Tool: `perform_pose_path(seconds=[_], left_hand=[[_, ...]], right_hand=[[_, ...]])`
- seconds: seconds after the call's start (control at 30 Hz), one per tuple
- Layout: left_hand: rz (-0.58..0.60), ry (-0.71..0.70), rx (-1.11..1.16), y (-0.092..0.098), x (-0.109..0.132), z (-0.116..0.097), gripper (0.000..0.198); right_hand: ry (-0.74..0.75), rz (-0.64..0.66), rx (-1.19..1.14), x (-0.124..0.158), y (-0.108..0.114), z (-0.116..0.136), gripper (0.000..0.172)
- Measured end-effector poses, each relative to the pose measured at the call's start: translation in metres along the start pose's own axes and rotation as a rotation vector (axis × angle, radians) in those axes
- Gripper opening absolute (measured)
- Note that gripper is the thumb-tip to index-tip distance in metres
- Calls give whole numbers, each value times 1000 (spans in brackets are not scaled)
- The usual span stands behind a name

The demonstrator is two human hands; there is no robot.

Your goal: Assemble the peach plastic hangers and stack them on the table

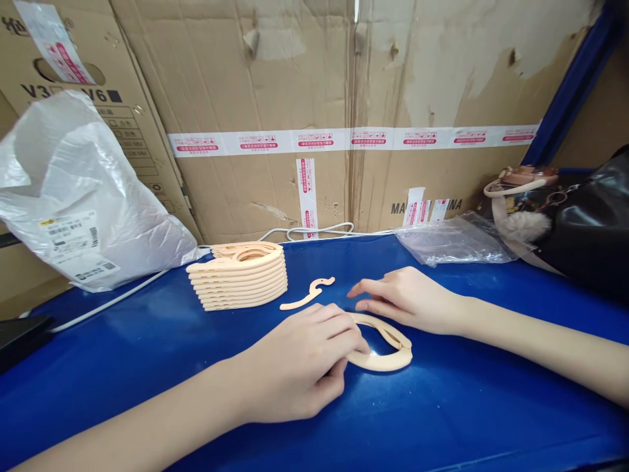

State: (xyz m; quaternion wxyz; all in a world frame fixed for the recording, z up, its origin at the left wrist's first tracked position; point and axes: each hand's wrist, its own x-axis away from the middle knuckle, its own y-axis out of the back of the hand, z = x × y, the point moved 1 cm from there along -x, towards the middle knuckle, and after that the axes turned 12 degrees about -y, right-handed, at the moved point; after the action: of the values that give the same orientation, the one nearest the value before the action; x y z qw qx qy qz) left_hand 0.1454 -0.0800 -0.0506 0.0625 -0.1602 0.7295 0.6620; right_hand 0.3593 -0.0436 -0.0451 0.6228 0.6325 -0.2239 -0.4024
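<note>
A beige folding hanger (388, 362), its arms forming a loop, lies on the blue tabletop with my left hand (314, 360) closed on its left part. My palm and fingers cover that end. My right hand (403, 298) hovers just beyond the loop, thumb and forefinger apart and nothing between them. To the left of its fingertips lies a loose beige hook piece (308, 298) with a curved end and a thin straight tail. Further left stands a neat stack of folded beige hangers (240, 282), several layers high.
A white plastic mailing bag (93, 196) leans at the left, near a dark flat object (22, 341). Cardboard boxes (265, 78) wall off the back, with a white cable (319, 229) along their foot. At right are clear plastic wrap (452, 239) and a black bag (590, 223).
</note>
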Motion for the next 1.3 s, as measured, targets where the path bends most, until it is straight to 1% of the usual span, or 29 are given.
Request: perform_pose_path(seconds=[0.1, 0.17, 0.23, 0.33, 0.4, 0.47, 0.53, 0.63, 0.7, 0.73, 0.8, 0.83, 0.9, 0.93, 1.0, 1.1, 1.2, 1.3], left_hand=[[3, -7, 29, 2, 1, 1, 28], [-2, -11, 25, 2, 2, 4, 27], [-36, 2, -21, 3, 4, 8, 27], [-125, 97, -142, 3, 4, 10, 22], [-143, 200, -169, 3, 4, 7, 14], [-114, 312, -122, 2, 3, 2, 19], [-87, 398, -38, 0, 1, -1, 25], [-107, 458, 47, -1, 1, 1, 18], [-107, 454, 29, 0, 1, 6, 12], [-81, 436, -17, 1, 1, 8, 8], [23, 368, -195, 2, 1, 13, 5], [90, 322, -315, 3, 1, 15, 7], [211, 217, -546, 4, 2, 18, 13], [245, 169, -636, 4, 3, 19, 16], [269, 93, -747, 4, 4, 22, 18], [258, 41, -806, 3, 5, 26, 18], [253, 53, -813, 3, 6, 29, 19], [259, 106, -795, 5, 8, 31, 23]], right_hand=[[-51, -57, -39, -15, 0, -6, 29], [-49, -61, -32, -28, -4, -9, 31], [-37, -57, -58, -41, -10, -12, 32], [-45, -55, -167, -57, -19, -12, 23], [-70, -66, -228, -63, -21, -13, 17], [-108, -85, -301, -64, -18, -16, 16], [-160, -112, -405, -60, -11, -23, 19], [-264, -165, -559, -46, 1, -39, 25], [-340, -183, -652, -33, 7, -50, 28], [-388, -187, -727, -28, 9, -55, 28], [-485, -179, -909, -20, 10, -60, 26], [-516, -174, -976, -18, 9, -61, 25], [-537, -162, -1027, -17, 6, -60, 24], [-531, -150, -1021, -18, 4, -58, 24], [-479, -90, -955, -19, -1, -52, 26], [-347, 4, -736, -17, -4, -41, 34], [-296, 18, -580, -11, -2, -33, 36], [-280, 4, -533, -6, 1, -27, 42]])
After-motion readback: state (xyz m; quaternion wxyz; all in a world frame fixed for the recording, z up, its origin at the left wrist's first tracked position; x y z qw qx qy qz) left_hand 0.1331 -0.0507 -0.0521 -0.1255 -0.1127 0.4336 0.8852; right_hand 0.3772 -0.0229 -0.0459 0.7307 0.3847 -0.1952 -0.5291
